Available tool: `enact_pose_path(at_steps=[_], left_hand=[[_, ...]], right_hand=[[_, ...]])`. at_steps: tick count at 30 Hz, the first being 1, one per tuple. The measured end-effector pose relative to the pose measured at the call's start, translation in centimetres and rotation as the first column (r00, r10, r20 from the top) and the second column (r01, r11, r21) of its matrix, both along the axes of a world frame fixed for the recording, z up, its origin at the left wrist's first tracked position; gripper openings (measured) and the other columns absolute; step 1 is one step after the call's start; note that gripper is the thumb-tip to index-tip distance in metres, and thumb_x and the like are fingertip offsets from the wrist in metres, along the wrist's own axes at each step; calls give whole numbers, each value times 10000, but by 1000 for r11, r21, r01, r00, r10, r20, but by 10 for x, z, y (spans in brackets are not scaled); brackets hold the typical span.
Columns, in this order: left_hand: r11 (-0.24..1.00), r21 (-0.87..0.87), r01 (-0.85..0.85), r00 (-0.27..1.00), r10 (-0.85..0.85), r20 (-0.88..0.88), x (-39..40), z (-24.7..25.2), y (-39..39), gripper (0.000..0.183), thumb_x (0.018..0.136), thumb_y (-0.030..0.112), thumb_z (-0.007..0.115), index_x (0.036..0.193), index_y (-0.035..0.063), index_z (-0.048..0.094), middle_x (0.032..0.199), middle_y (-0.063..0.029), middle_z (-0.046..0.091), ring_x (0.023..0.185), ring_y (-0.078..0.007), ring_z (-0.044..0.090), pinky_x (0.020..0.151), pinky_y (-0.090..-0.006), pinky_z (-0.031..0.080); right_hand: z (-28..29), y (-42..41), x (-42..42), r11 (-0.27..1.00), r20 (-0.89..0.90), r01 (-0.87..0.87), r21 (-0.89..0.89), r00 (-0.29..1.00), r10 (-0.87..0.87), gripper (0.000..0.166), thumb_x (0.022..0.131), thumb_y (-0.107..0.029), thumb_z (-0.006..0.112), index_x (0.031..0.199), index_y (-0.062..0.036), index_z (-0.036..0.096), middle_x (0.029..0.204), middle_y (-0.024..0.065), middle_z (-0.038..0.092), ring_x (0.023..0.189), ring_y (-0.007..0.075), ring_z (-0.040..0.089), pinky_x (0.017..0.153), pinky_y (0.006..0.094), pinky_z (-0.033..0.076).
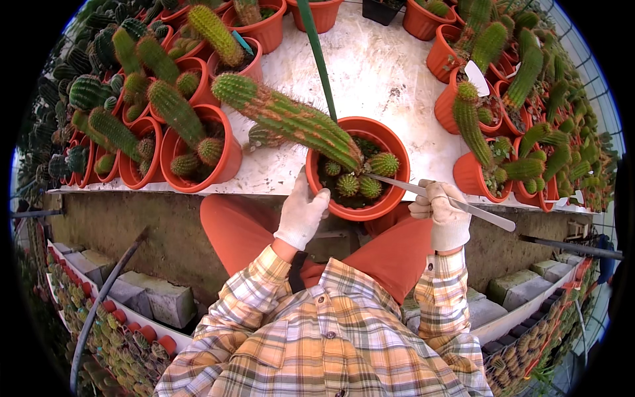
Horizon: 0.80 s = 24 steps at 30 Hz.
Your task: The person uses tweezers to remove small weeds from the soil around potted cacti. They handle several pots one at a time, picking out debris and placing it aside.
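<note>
An orange plastic pot (pixel 359 214) sits at the table's front edge, holding a tall columnar cactus (pixel 297 119) that leans far to the left, its ribs streaked brown. Several small round cactus offsets (pixel 347 184) grow around its base. My left hand (pixel 302 213), in a white knit glove, grips the pot's left side, thumb near the rim. In my gloved right hand (pixel 441 211) are long metal tweezers (pixel 407 186). Their tips reach into the pot beside the base of the tall cactus and the right-hand offset (pixel 384 164); whether they pinch anything, I cannot tell.
Potted cacti crowd the white table (pixel 387 94) on the left (pixel 198 159) and right (pixel 476 173). A green upright bar (pixel 320 59) rises behind my pot. A small cactus (pixel 263 136) lies left of it. Concrete blocks (pixel 163 300) and cactus trays (pixel 119 342) are behind me.
</note>
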<state>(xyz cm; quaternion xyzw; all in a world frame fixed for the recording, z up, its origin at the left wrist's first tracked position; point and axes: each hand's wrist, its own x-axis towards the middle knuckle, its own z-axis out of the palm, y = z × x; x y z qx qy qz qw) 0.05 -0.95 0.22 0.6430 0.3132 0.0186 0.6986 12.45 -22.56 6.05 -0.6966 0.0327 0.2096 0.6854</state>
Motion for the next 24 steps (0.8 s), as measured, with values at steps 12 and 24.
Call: enact_pose_path(at_steps=[12, 24], left_hand=[[1000, 4, 9, 1000, -9, 1, 0, -1, 0, 554, 869, 140, 521, 1373, 44, 313, 1119, -91, 549, 842, -108, 581, 600, -234, 543], [1000, 8, 25, 1000, -25, -19, 0, 0, 2, 573, 868, 136, 516, 1391, 53, 297, 1157, -86, 541, 852, -111, 585, 606, -238, 542]], right_hand=[[-11, -8, 12, 995, -106, 81, 55, 992, -75, 287, 904, -173, 522, 933, 109, 567, 639, 73, 513, 466, 104, 448, 409, 229, 372], [-23, -11, 3, 957, -130, 149, 247, 984, -120, 305, 908, -195, 534, 911, 111, 534, 599, -5, 373, 462, 62, 305, 412, 215, 237]])
